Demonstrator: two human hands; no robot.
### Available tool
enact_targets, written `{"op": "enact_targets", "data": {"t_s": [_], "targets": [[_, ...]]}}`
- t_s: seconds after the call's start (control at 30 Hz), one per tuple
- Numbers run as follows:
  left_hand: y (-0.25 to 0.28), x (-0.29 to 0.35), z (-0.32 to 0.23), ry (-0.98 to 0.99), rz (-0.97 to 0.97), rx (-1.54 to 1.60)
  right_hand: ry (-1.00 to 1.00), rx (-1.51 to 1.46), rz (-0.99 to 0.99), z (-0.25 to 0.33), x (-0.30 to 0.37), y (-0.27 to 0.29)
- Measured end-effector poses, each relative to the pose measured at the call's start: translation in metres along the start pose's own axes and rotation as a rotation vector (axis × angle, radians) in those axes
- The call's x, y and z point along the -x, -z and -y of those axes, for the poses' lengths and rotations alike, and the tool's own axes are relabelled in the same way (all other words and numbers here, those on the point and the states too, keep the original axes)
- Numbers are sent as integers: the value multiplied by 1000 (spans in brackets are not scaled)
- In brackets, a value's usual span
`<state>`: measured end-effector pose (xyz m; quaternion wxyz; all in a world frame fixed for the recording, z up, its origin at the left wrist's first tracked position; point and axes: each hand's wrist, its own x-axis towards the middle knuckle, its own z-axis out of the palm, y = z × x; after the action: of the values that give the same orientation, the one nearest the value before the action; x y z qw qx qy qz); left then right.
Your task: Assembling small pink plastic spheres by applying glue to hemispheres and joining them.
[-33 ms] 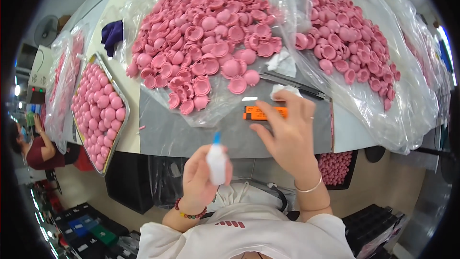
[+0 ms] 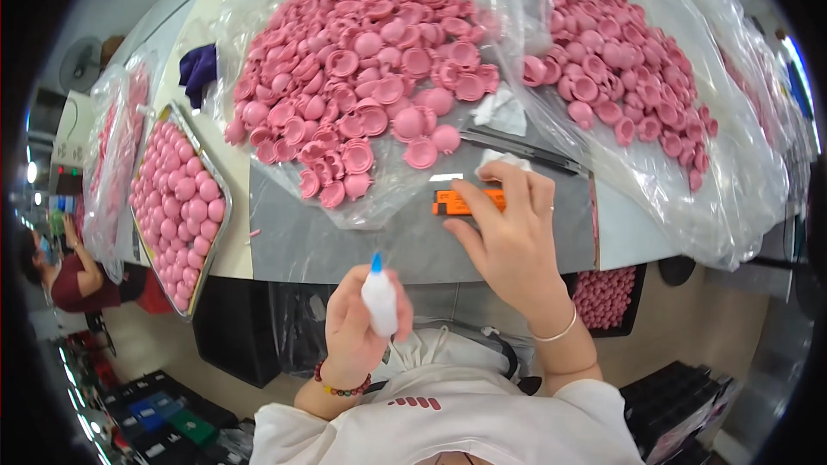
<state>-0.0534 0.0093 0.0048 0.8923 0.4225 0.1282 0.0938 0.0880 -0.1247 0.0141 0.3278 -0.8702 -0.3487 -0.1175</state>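
Above my lap, in front of the table's near edge, my left hand (image 2: 357, 319) is wrapped round a small white squeeze bottle (image 2: 380, 306) with a pointed blue tip, held nearly upright. My right hand (image 2: 517, 237) reaches over the grey mat with thumb and forefinger apart. Beneath its fingers lies an orange box (image 2: 469, 201), partly covered by the hand. A crumpled white tissue (image 2: 504, 159) sits by the fingertips; whether they touch it I cannot tell. Beyond, many pink plastic half-shells (image 2: 362, 69) are heaped on clear plastic.
A tray of pink balls (image 2: 211, 232) stands at the left. Another bag of pink shells (image 2: 624, 60) lies at the right. A dark metal bar (image 2: 525, 153) and a second tissue (image 2: 502, 112) rest on the mat (image 2: 293, 245). A co-worker (image 2: 77, 280) is at far left.
The view has shifted slightly. The bottle in my left hand sits a little lower and farther left. My right hand stays over the orange box.
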Motion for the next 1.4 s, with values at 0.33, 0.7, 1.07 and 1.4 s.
{"op": "enact_targets", "data": {"t_s": [0.33, 0.7, 1.07, 1.4], "targets": [[-56, -20, 76, 579, 627, -90, -357, -748, -1140, -66, 89, 87], [-53, -69, 213, 805, 673, -424, -849, -445, -305, -161, 204, 2], [-54, -66, 214, 797, 606, -430, -821, -260, -197, -161, 196, 2], [-48, -71, 214, 822, 661, -392, -796, -274, -218, -157, 191, -1]]}}
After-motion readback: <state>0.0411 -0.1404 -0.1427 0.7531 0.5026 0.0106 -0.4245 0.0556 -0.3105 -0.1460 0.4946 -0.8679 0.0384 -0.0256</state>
